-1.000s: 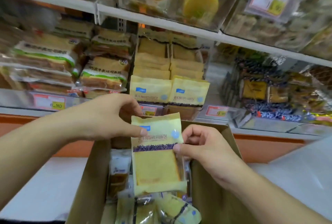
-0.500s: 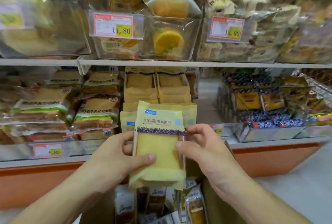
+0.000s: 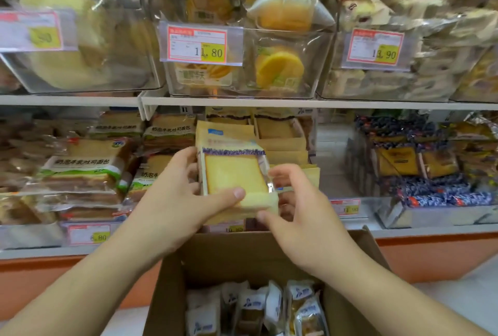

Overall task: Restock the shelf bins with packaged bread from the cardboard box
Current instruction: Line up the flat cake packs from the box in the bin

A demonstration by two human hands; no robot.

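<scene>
Pale yellows, purple lace trim and red-and-yellow price tags.

I see a pale yellow bread packet (image 3: 234, 171) with a small blue label at its top, a purple lace-like band across it and a golden slice showing below. The cardboard box (image 3: 347, 268) is plain brown; the packets inside it (image 3: 253, 308) are white with blue marks. The price tag (image 3: 198, 44) is white, red-bordered, with a yellow patch. The shelf edge (image 3: 269, 103) is white, the base band (image 3: 431, 252) orange. At the right end sit dark blue-patterned packets (image 3: 436, 195).
</scene>
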